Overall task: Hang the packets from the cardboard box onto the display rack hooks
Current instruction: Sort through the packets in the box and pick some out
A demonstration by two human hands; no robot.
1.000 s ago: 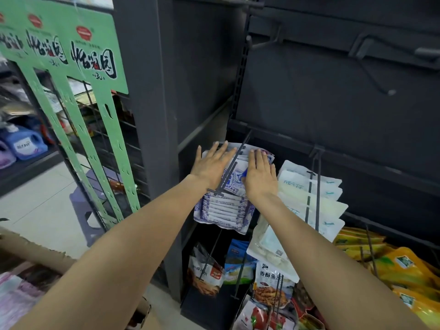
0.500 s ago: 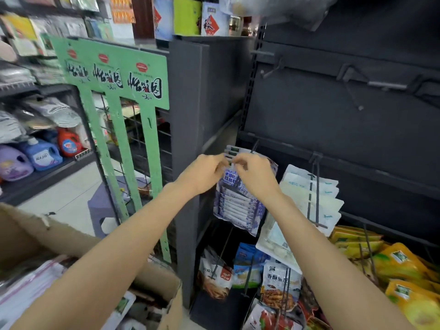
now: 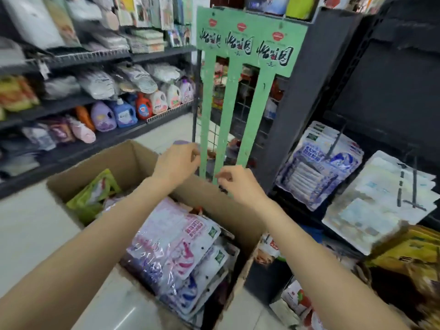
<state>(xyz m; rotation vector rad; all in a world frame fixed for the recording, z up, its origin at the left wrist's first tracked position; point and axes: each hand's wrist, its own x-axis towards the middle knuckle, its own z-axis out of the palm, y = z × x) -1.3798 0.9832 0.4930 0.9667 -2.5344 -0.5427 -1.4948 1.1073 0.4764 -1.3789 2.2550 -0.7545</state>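
head: glossy packets [image 3: 181,248], corrugated cardboard box [image 3: 123,160]

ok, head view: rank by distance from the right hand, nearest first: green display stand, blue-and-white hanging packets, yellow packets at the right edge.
From the right hand:
1. green display stand, just behind the fingers, a little to the left.
2. blue-and-white hanging packets, on a hook to the right.
3. yellow packets, far right and lower down.
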